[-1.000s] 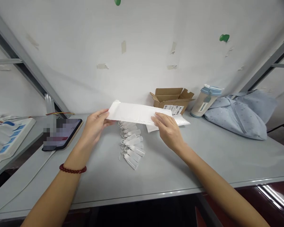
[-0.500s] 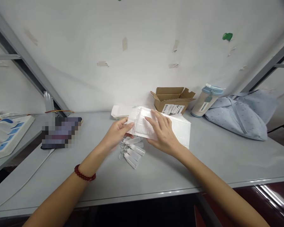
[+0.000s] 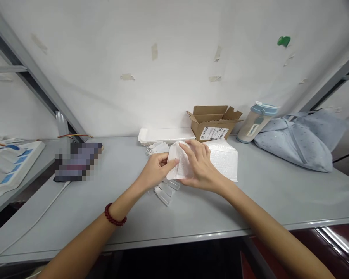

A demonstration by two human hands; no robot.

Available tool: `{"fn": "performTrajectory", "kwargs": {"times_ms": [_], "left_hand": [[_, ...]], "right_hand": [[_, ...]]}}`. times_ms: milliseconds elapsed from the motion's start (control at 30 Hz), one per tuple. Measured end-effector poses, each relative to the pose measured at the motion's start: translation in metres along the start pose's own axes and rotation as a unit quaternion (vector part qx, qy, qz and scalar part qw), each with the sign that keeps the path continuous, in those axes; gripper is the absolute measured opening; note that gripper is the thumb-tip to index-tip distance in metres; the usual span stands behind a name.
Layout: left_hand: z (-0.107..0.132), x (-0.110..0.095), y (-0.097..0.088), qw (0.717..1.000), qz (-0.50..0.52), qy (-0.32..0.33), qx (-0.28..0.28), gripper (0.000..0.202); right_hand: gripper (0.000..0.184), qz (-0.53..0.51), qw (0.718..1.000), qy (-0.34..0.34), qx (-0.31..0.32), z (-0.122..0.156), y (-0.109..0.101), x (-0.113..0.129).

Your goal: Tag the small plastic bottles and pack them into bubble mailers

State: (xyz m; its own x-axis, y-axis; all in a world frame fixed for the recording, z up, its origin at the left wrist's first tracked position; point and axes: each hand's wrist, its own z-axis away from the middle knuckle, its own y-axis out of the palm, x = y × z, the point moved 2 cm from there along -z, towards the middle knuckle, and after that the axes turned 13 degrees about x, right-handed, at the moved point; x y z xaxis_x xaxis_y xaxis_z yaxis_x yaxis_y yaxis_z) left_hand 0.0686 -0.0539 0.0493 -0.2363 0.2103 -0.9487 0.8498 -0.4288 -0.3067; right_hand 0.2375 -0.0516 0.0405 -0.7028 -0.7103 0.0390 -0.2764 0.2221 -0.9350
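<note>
A white bubble mailer [image 3: 225,161] is held above the desk, its left end bent over in a fold. My left hand [image 3: 155,169] pinches that folded end between thumb and fingers. Across the middle of the mailer lies my right hand [image 3: 202,166], gripping it with the fingers on top and the thumb along the lower edge. Beneath the mailer, several clear plastic tubes [image 3: 163,195] rest on the desk, partly covered. More small clear pieces [image 3: 159,147] with thin loops show just behind my left hand.
A stack of white mailers [image 3: 165,135] lies against the wall. Beside it stands an open cardboard box [image 3: 213,130] with a label. Farther right are a tumbler [image 3: 257,123] and a light blue cloth bag [image 3: 293,143]. On the left are a phone [image 3: 78,162] on a cable and a power strip [image 3: 17,166].
My left hand has moved slightly right and the mailer's end is now folded over. Loops and clear pieces behind the hand have come into view. The camera has shifted slightly.
</note>
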Motion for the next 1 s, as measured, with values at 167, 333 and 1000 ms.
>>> {"fn": "performTrajectory", "kwargs": {"times_ms": [167,333,1000], "left_hand": [[0.001,0.001,0.004,0.999,-0.030,-0.014,-0.027,0.029],[0.001,0.003,-0.003,0.997,-0.009,-0.035,-0.062,0.025],[0.005,-0.006,-0.041,0.992,-0.043,-0.050,-0.105,0.026]], "right_hand": [[0.088,0.011,0.999,-0.012,-0.028,0.001,-0.004,-0.002],[0.078,0.044,0.996,-0.047,-0.055,0.000,-0.004,-0.003],[0.065,0.022,0.991,0.011,-0.128,-0.004,0.002,-0.022]]}}
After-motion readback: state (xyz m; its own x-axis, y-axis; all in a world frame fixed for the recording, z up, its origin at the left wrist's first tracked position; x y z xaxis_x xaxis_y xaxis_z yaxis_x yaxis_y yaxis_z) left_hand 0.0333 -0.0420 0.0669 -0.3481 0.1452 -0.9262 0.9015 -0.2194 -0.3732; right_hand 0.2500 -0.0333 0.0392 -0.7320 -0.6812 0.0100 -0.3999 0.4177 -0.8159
